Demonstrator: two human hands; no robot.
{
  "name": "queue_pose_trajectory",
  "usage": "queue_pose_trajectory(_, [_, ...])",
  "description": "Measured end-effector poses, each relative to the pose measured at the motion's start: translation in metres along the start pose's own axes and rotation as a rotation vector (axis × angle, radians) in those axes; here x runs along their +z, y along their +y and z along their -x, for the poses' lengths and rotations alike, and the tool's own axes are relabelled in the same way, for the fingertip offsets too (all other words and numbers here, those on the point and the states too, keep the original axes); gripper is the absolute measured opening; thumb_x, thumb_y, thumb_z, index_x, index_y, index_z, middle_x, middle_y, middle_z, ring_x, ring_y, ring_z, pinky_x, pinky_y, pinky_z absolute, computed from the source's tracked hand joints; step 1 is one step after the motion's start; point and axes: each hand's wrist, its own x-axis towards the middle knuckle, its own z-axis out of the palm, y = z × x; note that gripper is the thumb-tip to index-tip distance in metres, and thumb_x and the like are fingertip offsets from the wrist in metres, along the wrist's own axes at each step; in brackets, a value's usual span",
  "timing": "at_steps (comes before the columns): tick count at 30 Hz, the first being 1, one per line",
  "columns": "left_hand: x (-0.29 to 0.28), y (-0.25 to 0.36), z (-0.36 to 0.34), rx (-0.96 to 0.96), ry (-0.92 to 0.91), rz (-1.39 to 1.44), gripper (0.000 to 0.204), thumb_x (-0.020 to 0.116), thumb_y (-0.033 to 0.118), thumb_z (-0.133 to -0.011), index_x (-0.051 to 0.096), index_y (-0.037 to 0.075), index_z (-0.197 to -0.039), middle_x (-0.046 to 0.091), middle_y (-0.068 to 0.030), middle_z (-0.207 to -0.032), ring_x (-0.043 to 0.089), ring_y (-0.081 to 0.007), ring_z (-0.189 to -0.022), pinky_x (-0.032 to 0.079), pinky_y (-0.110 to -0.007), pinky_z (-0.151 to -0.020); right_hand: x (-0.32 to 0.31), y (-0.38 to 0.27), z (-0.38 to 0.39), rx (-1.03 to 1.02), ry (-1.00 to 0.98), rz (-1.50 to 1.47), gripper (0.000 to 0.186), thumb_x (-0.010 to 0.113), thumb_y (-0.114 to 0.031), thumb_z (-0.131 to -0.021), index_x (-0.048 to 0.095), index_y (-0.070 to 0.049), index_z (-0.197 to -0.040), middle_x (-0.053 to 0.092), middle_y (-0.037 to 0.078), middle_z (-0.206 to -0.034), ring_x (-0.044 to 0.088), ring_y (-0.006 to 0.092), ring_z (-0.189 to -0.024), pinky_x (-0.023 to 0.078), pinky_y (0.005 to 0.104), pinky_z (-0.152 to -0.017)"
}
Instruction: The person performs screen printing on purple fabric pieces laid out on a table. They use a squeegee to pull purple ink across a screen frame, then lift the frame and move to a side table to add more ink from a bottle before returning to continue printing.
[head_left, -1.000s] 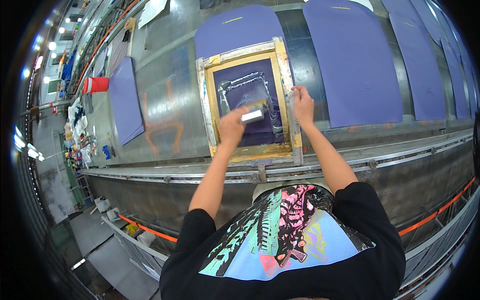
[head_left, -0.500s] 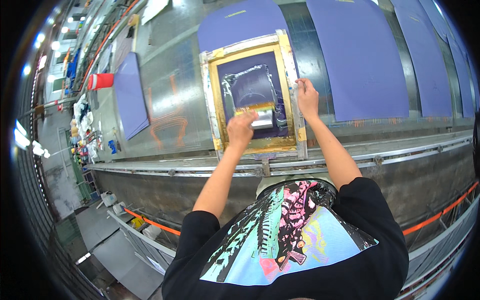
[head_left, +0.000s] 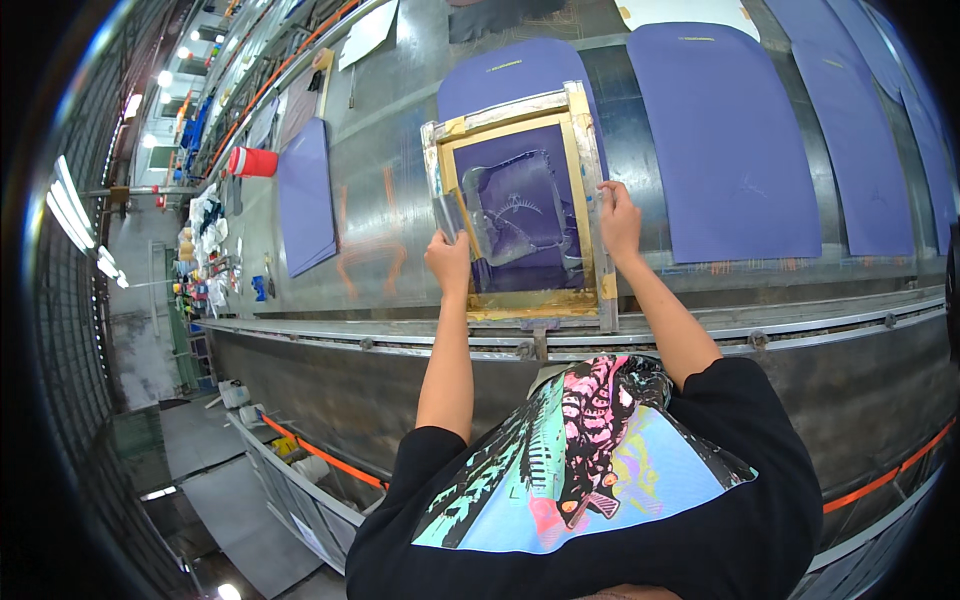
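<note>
Far left on the metal counter [head_left: 375,140]: a red bucket [head_left: 252,162], lying on its side. Just right of it and slightly nearer, a stack of purple sheets [head_left: 306,205] lies flat. Orange line markings [head_left: 372,255] run on the surface between the stack and the work position.

The left hand [head_left: 449,262] grips the near end of a squeegee [head_left: 450,214] — fingers closed around it. The squeegee, grey with a yellowish edge, is at the left side of a screen frame [head_left: 505,110], pointing away from the person and overlapping the left rail; whether its edge touches the mesh cannot be told.

The frame lies over a purple mat [head_left: 510,68], whose rounded far end extends beyond the far rail. Inside the frame, a glossy smear forms a rough loop around a pale fan-shaped motif [head_left: 517,204].

The right hand [head_left: 620,222] is at the frame's right rail, fingers bent at its outer edge — whether they pinch it cannot be determined. Farther right, a large purple mat [head_left: 730,150] lies flat, with further purple mats [head_left: 858,150] beyond it.
</note>
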Motion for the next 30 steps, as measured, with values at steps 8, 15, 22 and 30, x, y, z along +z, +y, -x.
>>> queue_pose_trajectory(8, [0.034,0.019,-0.040,0.044,0.052,-0.114,0.034,0.074,0.029,-0.076,0.072,-0.003,-0.087,0.073,-0.0281,-0.085,0.071,-0.0481,-0.087,0.054,-0.053,-0.079,-0.001,0.007,0.001,0.009,-0.016,-0.053,0.017,0.053,-0.022,-0.107,0.065,-0.011,-0.111,0.061,0.019,-0.064,0.064,0.0422,-0.063,0.045,0.0515,-0.060])
queue_pose_trajectory(15, [0.037,0.079,-0.063,0.277,-0.279,-0.086,0.032,0.075,0.018,-0.076,0.079,0.012,-0.107,0.077,-0.0170,-0.102,0.073,-0.0396,-0.094,0.056,-0.045,-0.085,0.000,0.010,0.001,-0.017,-0.004,-0.117,0.016,0.054,-0.020,-0.107,0.065,-0.009,-0.112,0.054,0.016,-0.061,0.057,0.0326,-0.055,0.042,0.0462,-0.056])
queue_pose_trajectory(22, [0.043,0.025,0.017,0.700,-0.271,-0.034,0.059,0.065,-0.008,-0.079,0.071,0.019,-0.132,0.066,-0.0046,-0.142,0.060,-0.0316,-0.134,0.044,-0.050,-0.113,-0.001,0.008,0.004,-0.007,-0.031,-0.114,0.015,0.053,-0.020,-0.107,0.065,-0.012,-0.111,0.062,0.020,-0.066,0.066,0.0445,-0.068,0.047,0.0535,-0.062])
queue_pose_trajectory(30, [0.008,-0.028,0.133,0.696,-0.326,-0.063,0.063,0.074,-0.006,-0.075,0.071,0.021,-0.131,0.067,-0.0005,-0.142,0.061,-0.0294,-0.134,0.044,-0.051,-0.113,-0.003,0.004,0.003,-0.026,-0.019,-0.039,0.018,0.052,-0.022,-0.107,0.066,-0.010,-0.111,0.065,0.020,-0.068,0.066,0.0442,-0.068,0.047,0.0542,-0.063])
